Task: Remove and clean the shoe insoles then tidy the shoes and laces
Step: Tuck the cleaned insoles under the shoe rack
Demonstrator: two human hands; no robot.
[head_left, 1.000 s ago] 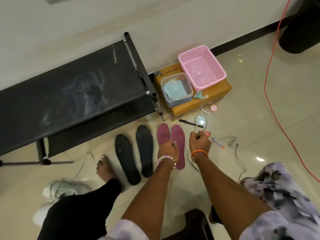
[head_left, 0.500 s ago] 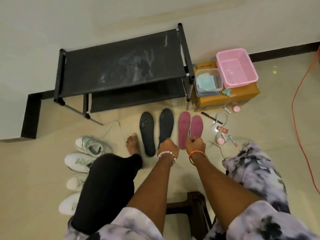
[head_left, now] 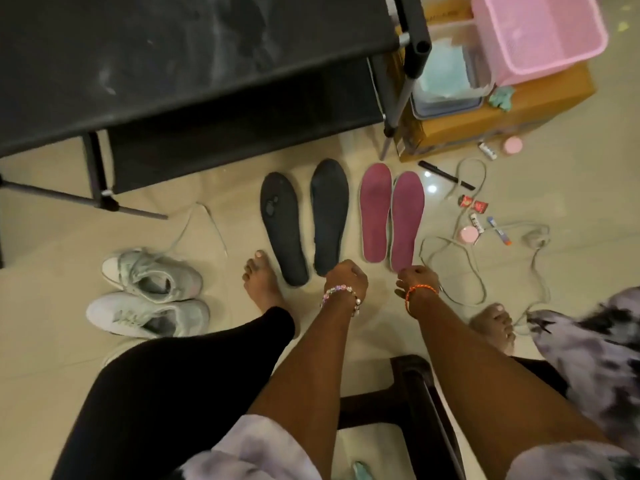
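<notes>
Here, insoles: four are laid side by side, long axes pointing away from the hands.
Left hand [head_left: 345,274]: curled at the dark insole [head_left: 329,216] heel.
Right hand [head_left: 415,277]: curled at the maroon insole [head_left: 407,220] heel; grip cannot be told.

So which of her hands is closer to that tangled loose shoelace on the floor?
The right hand. It sits at the heel of the maroon insole, just beside the loose lace. The left hand is farther away, at the heel of the dark insole.
</notes>
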